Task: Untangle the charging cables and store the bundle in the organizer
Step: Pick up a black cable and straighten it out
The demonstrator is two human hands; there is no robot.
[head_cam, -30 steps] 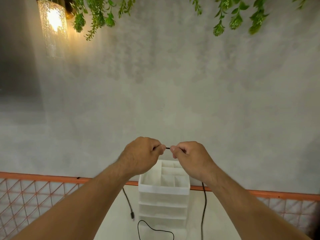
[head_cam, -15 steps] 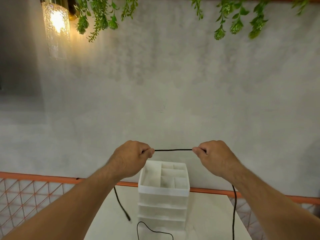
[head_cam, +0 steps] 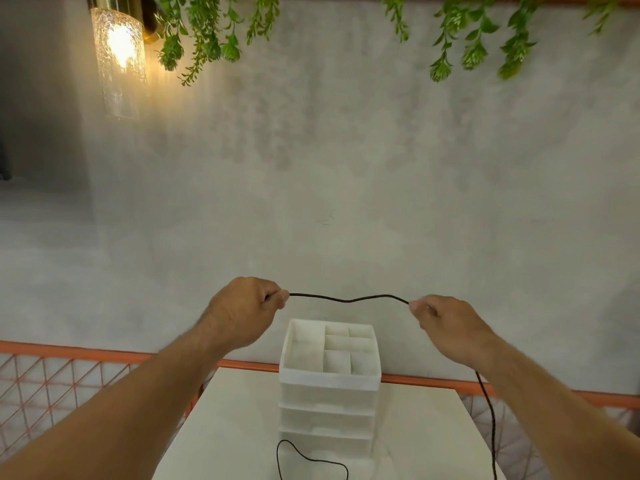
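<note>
A thin black charging cable [head_cam: 349,300] stretches between my two raised hands, slightly wavy. My left hand [head_cam: 244,311] pinches one part of it and my right hand [head_cam: 446,325] pinches another. From under my right wrist the cable hangs down past the table's right edge. Another loop of black cable [head_cam: 311,460] lies on the table in front of the organizer. The white organizer [head_cam: 330,381] stands below my hands, with open top compartments and several drawers underneath. The compartments look empty.
The organizer stands on a small white table [head_cam: 225,427]. Behind it runs an orange rail with wire mesh [head_cam: 52,382] in front of a grey wall. A lit glass lamp [head_cam: 119,60] and hanging green plants [head_cam: 207,32] are high up.
My hands were almost touching a second ago and have moved apart, drawing out a longer stretch of cable. The stretch was taut half a second ago and now sags slightly.
</note>
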